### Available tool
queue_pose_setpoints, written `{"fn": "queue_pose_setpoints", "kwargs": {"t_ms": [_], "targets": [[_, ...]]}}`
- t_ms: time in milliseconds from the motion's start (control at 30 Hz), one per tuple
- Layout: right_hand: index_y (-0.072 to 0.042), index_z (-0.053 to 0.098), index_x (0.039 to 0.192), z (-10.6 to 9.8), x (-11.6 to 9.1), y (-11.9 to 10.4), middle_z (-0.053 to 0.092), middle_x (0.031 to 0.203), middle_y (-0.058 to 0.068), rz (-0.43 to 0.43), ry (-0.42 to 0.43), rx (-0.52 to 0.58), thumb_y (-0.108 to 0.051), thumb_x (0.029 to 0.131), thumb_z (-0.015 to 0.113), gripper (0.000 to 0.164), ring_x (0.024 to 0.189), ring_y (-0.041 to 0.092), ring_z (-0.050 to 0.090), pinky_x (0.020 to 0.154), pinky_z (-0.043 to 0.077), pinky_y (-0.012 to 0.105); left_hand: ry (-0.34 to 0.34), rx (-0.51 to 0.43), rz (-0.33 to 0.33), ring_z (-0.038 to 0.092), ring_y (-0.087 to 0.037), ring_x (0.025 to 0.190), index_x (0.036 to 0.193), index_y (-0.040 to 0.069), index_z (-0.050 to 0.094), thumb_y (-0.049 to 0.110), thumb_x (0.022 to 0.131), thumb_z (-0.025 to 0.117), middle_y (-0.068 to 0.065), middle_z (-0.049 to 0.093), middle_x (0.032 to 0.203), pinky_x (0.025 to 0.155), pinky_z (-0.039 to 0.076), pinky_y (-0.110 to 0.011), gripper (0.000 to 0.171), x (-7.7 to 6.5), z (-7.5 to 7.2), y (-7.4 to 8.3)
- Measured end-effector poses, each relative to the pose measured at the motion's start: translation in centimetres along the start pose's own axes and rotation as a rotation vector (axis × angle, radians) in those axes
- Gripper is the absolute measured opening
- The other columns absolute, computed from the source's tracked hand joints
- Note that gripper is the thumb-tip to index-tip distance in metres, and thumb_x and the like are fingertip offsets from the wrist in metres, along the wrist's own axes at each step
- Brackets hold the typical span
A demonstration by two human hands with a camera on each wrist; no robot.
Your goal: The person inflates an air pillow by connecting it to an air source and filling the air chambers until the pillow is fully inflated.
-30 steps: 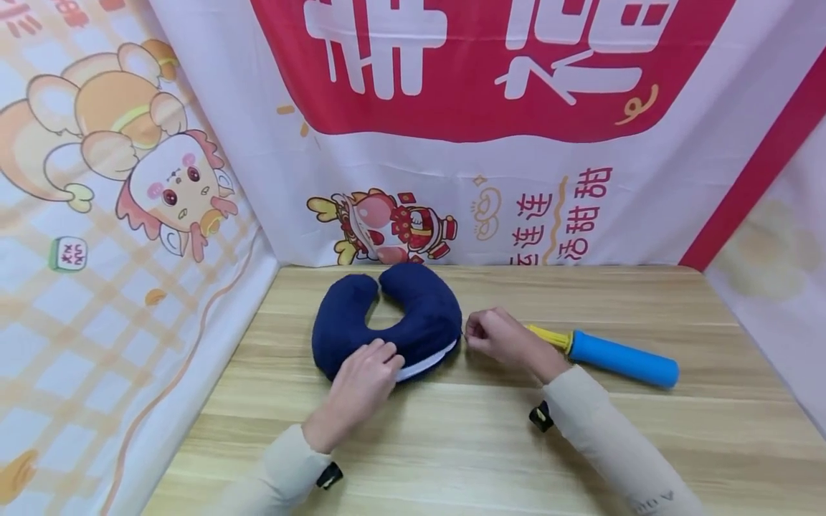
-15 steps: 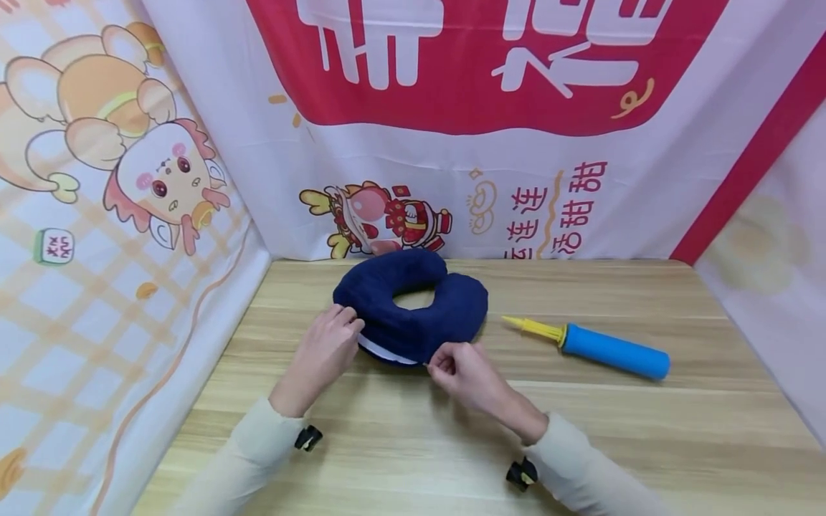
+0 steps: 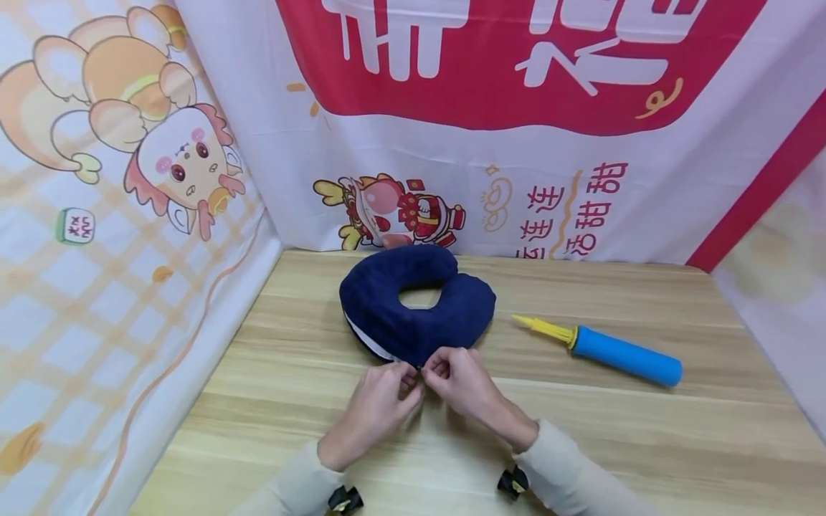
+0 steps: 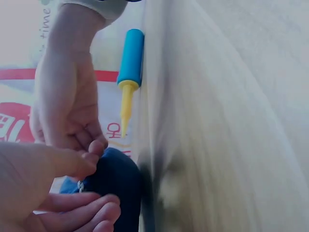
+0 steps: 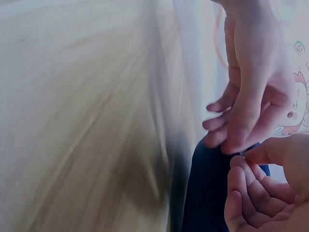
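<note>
A navy U-shaped neck pillow [image 3: 387, 301] lies on the wooden table, its mouth towards the far right. Along its near left edge a zipped seam gapes and shows a white lining [image 3: 368, 337]. My right hand [image 3: 461, 380] pinches at the seam's near end between thumb and forefinger; a small dark zipper pull [image 5: 243, 154] shows at those fingertips in the right wrist view. Right beside it, my left hand [image 3: 377, 401] holds the pillow's edge with thumb and curled fingers. Silvery zipper teeth [image 4: 80, 185] show between them in the left wrist view.
A blue hand pump [image 3: 626, 355] with a yellow nozzle [image 3: 545, 327] lies to the right of the pillow. White printed cloth [image 3: 258, 129] hangs behind the table and along its left side. Beige sleeves with black wrist cameras [image 3: 513, 484] cover both forearms.
The pillow has turned clockwise, so its gaping seam now faces near left. My right hand has come round to the near edge; my left hand has shifted rightwards to meet it.
</note>
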State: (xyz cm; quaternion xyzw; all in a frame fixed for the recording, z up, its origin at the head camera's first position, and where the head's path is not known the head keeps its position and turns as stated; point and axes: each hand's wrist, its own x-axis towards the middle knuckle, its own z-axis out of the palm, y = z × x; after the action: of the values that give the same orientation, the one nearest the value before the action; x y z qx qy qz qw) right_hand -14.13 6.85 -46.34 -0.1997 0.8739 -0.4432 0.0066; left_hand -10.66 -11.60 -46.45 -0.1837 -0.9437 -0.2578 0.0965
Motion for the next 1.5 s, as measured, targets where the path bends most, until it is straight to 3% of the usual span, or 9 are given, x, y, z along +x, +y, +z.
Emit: {"fn": "queue_pose_setpoints", "kwargs": {"t_ms": [133, 267, 433, 633, 733, 833, 1000, 1200, 1500], "targets": [[-0.012, 0.074, 0.08, 0.3, -0.1, -0.1, 0.071, 0.072, -0.006, -0.008, -0.004, -0.003, -0.011, 0.093, 0.075, 0.013, 0.063, -0.002, 0.059, 0.059, 0.052, 0.017, 0.034, 0.039, -0.018, 0.067, -0.007, 0.073, 0.089, 0.013, 0.075, 0.016, 0.089, 0.08, 0.005, 0.073, 0.081, 0.065, 0.055, -0.023, 0.006, 0.2, 0.7, 0.3], [-0.011, 0.073, 0.08, 0.4, 0.0, 0.0, 0.071, 0.072, -0.006, -0.058, -0.003, -0.023, -0.01, 0.093, 0.075, 0.013, 0.063, -0.002, 0.058, 0.059, 0.052, 0.017, 0.049, 0.092, 0.034, 0.06, -0.01, 0.066, 0.083, 0.012, 0.07, 0.014, 0.087, 0.08, 0.004, 0.065, 0.073, 0.059, 0.05, -0.026, 0.011, 0.4, 0.9, 0.5], [-0.009, 0.074, 0.083, 0.2, 0.2, 0.3, 0.071, 0.075, -0.003, -0.184, -0.033, -0.062, -0.01, 0.093, 0.076, 0.01, 0.065, -0.001, 0.06, 0.061, 0.053, 0.016, 0.061, 0.172, 0.102, 0.063, -0.018, 0.063, 0.076, 0.012, 0.065, 0.01, 0.084, 0.08, 0.001, 0.061, 0.068, 0.056, 0.05, -0.033, 0.017, 0.6, 1.0, 0.4], [-0.005, 0.077, 0.095, -0.8, 0.3, 0.5, 0.076, 0.088, 0.002, -0.333, -0.076, -0.12, -0.007, 0.094, 0.076, 0.002, 0.077, 0.006, 0.069, 0.071, 0.06, 0.022, 0.089, 0.177, 0.146, 0.067, -0.019, 0.063, 0.077, 0.01, 0.069, 0.007, 0.094, 0.077, -0.001, 0.066, 0.069, 0.055, 0.053, -0.032, 0.019, 0.7, 0.9, 0.1], [-0.004, 0.076, 0.099, -1.7, 0.6, 0.5, 0.076, 0.091, 0.004, -0.469, -0.008, -0.197, -0.004, 0.09, 0.081, 0.01, 0.082, 0.012, 0.07, 0.075, 0.061, 0.025, 0.132, 0.138, 0.151, 0.069, -0.017, 0.066, 0.084, 0.009, 0.075, 0.007, 0.096, 0.075, 0.0, 0.072, 0.074, 0.058, 0.056, -0.032, 0.012, 0.9, 0.5, 0.1], [-0.005, 0.074, 0.1, -2.3, 1.2, 0.6, 0.073, 0.094, 0.003, -0.617, 0.113, -0.332, -0.007, 0.084, 0.088, 0.021, 0.086, 0.016, 0.067, 0.079, 0.059, 0.028, 0.201, 0.112, 0.175, 0.07, -0.015, 0.068, 0.088, 0.008, 0.077, 0.005, 0.094, 0.075, -0.001, 0.074, 0.078, 0.061, 0.058, -0.033, 0.008, 1.3, -0.2, 0.1], [-0.009, 0.073, 0.103, -2.4, 2.2, 0.7, 0.069, 0.101, 0.002, -0.759, 0.262, -0.514, -0.018, 0.083, 0.092, 0.029, 0.09, 0.019, 0.062, 0.077, 0.053, 0.031, 0.316, 0.123, 0.235, 0.065, -0.016, 0.066, 0.084, 0.009, 0.072, 0.003, 0.092, 0.075, 0.001, 0.069, 0.073, 0.06, 0.054, -0.03, 0.01, 2.2, -0.9, 0.2], [-0.007, 0.072, 0.1, -1.7, 2.8, 0.7, 0.067, 0.099, 0.004, -0.805, 0.377, -0.574, -0.011, 0.089, 0.084, 0.017, 0.087, 0.02, 0.06, 0.072, 0.049, 0.03, 0.371, 0.145, 0.299, 0.059, -0.018, 0.066, 0.08, 0.01, 0.061, 0.004, 0.092, 0.073, 0.001, 0.06, 0.069, 0.062, 0.049, -0.03, 0.018, 2.7, -0.7, 0.1], [-0.006, 0.073, 0.098, -1.5, 3.0, 0.5, 0.068, 0.097, 0.004, -0.799, 0.383, -0.605, -0.01, 0.091, 0.081, 0.011, 0.088, 0.022, 0.062, 0.075, 0.051, 0.031, 0.421, 0.133, 0.343, 0.059, -0.02, 0.068, 0.08, 0.009, 0.059, 0.004, 0.093, 0.068, -0.001, 0.06, 0.072, 0.066, 0.05, -0.033, 0.017, 2.9, -0.3, -0.8]]}}
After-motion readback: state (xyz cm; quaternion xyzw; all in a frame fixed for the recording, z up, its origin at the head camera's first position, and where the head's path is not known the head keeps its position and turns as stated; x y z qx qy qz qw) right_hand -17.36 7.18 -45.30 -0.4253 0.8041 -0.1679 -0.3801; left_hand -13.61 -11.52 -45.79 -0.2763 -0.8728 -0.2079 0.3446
